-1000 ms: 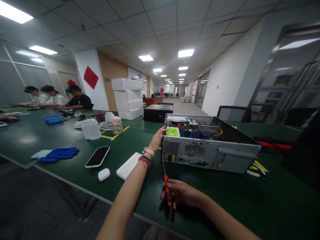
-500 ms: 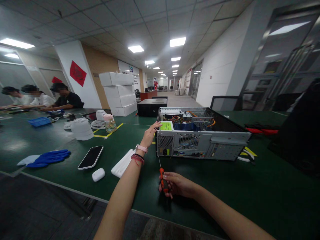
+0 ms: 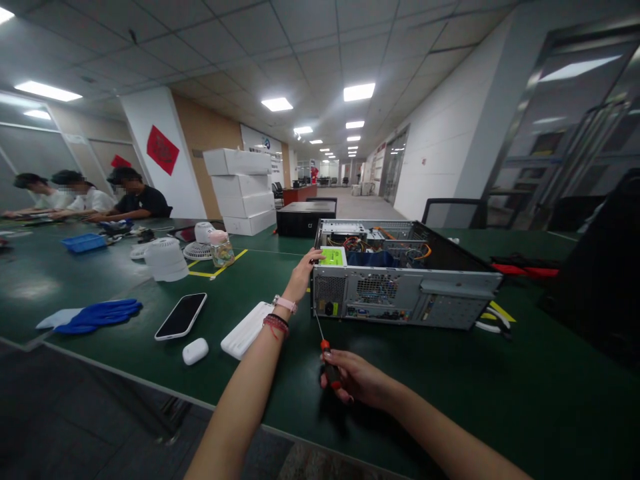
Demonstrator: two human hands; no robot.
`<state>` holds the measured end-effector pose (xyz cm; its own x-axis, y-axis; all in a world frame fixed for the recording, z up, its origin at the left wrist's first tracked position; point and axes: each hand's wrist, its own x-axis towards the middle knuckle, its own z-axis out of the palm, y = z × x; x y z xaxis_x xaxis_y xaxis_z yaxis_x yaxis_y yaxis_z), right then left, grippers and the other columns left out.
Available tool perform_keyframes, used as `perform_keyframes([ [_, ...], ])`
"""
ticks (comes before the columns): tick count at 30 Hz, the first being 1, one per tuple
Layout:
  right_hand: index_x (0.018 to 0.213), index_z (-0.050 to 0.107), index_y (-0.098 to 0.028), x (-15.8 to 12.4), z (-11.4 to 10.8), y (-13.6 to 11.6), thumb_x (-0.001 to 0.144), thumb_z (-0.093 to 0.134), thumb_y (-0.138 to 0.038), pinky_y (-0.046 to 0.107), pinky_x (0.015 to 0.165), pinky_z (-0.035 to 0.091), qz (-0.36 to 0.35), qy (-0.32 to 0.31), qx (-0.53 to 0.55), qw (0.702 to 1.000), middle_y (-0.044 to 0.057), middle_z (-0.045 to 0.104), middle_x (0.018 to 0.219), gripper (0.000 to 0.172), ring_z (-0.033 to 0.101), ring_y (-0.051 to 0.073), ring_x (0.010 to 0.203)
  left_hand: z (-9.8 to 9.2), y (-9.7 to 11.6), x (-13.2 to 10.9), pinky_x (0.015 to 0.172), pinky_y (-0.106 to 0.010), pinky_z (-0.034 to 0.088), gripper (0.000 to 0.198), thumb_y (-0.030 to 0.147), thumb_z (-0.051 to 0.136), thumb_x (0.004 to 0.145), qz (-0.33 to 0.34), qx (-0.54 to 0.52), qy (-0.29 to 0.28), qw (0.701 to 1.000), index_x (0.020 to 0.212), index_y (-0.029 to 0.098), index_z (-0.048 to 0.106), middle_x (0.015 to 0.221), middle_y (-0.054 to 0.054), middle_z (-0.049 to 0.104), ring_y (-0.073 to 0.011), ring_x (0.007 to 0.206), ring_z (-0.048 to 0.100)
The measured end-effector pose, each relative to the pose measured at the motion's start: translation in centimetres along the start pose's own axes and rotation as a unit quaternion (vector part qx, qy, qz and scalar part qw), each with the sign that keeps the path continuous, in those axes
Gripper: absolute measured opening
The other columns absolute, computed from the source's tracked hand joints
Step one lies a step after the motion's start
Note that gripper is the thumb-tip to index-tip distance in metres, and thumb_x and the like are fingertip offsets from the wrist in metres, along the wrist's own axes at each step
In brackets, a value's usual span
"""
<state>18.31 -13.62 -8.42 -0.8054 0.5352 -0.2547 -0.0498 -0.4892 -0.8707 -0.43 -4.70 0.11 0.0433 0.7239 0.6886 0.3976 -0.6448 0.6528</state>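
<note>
An opened computer case (image 3: 450, 293) lies on the green table, its rear panel facing me and cables showing inside. My left hand (image 3: 303, 275) rests on the case's near left corner, fingers over the edge beside a green-labelled power supply (image 3: 332, 256); it grips no loose object. In my right hand (image 3: 353, 377) is a red and black screwdriver (image 3: 330, 365), held by the handle. Its shaft points up and away, with the tip at the lower left corner of the rear panel; whether it sits in a screw is too small to tell.
Left of my arm lie a white power bank (image 3: 246, 331), an earphone case (image 3: 195, 351), a phone (image 3: 181, 316) and blue gloves (image 3: 103, 315). White fans (image 3: 165, 259) and a glass jar (image 3: 222, 252) stand farther back. White boxes (image 3: 247, 187) are stacked behind. People sit at far left.
The view has shifted slightly. The screwdriver handle has turned in my right hand, and its tip stays at the same corner. My left hand stays on the case.
</note>
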Motion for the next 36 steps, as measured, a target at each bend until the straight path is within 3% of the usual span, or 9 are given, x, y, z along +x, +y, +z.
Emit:
perform_keyframes([
  [9,0.108,0.057,-0.010,-0.72,0.14,-0.48,0.077,0.055,-0.035,0.023,0.058,0.045,0.050,-0.059,0.024,0.997,0.010,0.069,0.091,0.039,0.065,0.012,0.063,0.29,-0.17,-0.05,0.114,-0.039,0.020,0.037,0.033,0.028,0.090,-0.001,-0.020,0.015,1.000,0.102,0.016,0.058,0.131,-0.010,0.052,-0.0215,0.135,0.032],
  [19,0.096,0.059,-0.012,-0.78,0.39,-0.48,0.070,0.069,-0.041,0.033,0.076,0.044,0.021,-0.039,0.028,0.999,0.011,0.068,0.091,0.040,0.066,0.019,0.081,0.29,-0.33,-0.07,0.114,-0.039,0.021,0.037,0.033,0.027,0.091,-0.002,-0.024,0.016,1.000,0.102,0.018,0.060,0.131,-0.006,0.053,-0.0205,0.135,0.033],
  [29,0.081,0.045,-0.017,-0.17,0.51,-0.01,0.067,0.070,-0.045,0.022,0.054,0.039,0.021,0.003,0.022,1.000,0.003,0.067,0.070,0.039,0.060,0.010,0.054,0.28,-0.29,-0.14,0.113,-0.041,0.023,0.037,0.032,0.027,0.091,-0.001,-0.019,0.022,1.000,0.103,0.018,0.059,0.131,-0.007,0.053,-0.0210,0.135,0.034],
  [32,0.079,0.042,-0.018,-0.22,0.51,-0.09,0.069,0.068,-0.044,0.018,0.042,0.029,0.025,0.004,0.010,1.000,0.001,0.066,0.062,0.038,0.039,0.002,0.033,0.26,-0.27,-0.11,0.113,-0.042,0.022,0.036,0.031,0.028,0.091,0.001,-0.017,0.022,1.000,0.102,0.019,0.059,0.131,-0.007,0.053,-0.0213,0.135,0.034],
  [34,0.079,0.041,-0.019,-0.29,0.52,-0.18,0.071,0.067,-0.042,0.016,0.040,0.024,0.029,0.007,0.005,1.000,0.000,0.066,0.061,0.036,0.025,-0.002,0.029,0.28,-0.32,-0.10,0.113,-0.042,0.022,0.036,0.031,0.028,0.091,0.001,-0.018,0.021,1.000,0.102,0.018,0.060,0.130,-0.007,0.053,-0.0215,0.134,0.034],
  [36,0.080,0.041,-0.019,-0.32,0.57,-0.21,0.072,0.066,-0.041,0.016,0.041,0.026,0.029,0.009,0.002,1.000,-0.001,0.065,0.060,0.035,0.024,-0.002,0.030,0.33,-0.41,-0.09,0.113,-0.042,0.023,0.037,0.032,0.028,0.091,0.000,-0.020,0.020,1.000,0.102,0.018,0.060,0.130,-0.008,0.053,-0.0214,0.135,0.034],
])
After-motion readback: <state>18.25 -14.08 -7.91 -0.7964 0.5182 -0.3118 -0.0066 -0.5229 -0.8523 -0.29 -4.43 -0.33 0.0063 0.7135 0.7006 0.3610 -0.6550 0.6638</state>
